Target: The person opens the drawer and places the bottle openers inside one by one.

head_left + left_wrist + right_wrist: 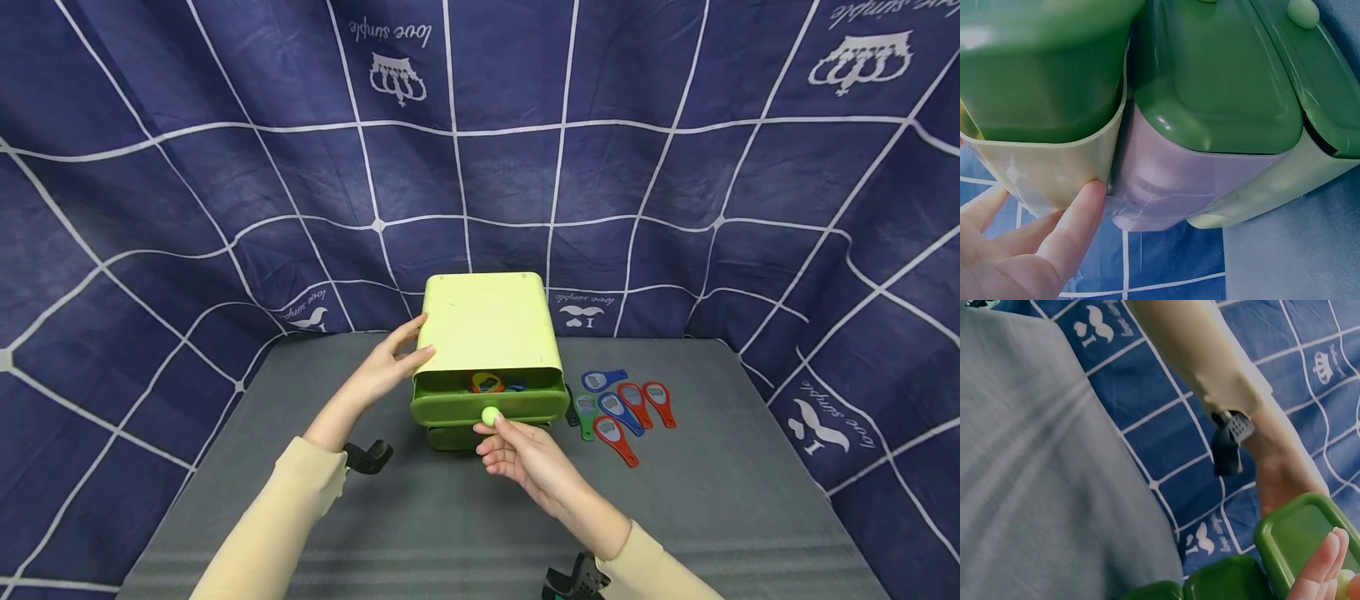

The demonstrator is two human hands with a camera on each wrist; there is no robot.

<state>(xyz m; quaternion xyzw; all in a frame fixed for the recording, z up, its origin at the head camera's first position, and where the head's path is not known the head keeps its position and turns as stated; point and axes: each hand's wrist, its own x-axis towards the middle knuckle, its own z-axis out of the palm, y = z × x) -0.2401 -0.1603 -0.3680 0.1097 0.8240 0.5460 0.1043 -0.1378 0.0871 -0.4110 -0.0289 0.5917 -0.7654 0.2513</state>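
Observation:
A small stack of drawers [489, 321] with a yellow-green top stands in the middle of the table. Its top green drawer [450, 409] is pulled partway out, and a red-and-yellow round thing [487, 382] and something blue show inside. With thumb and fingers my right hand [534, 467] pinches the pale green knob [490, 415] of that drawer. Against the left side of the top casing [1054, 169] rest the spread fingers of my left hand [1035, 256]. In the left wrist view, the lilac middle casing [1166, 169] and the lowest drawer [1329, 94] appear with their drawers shut.
Right of the stack lie several flat paddle-shaped things with round heads, among them a red one [615, 440], a blue one [603, 380] and a green one [586, 415]. A blue checked cloth [502, 175] hangs behind the grey table [712, 500].

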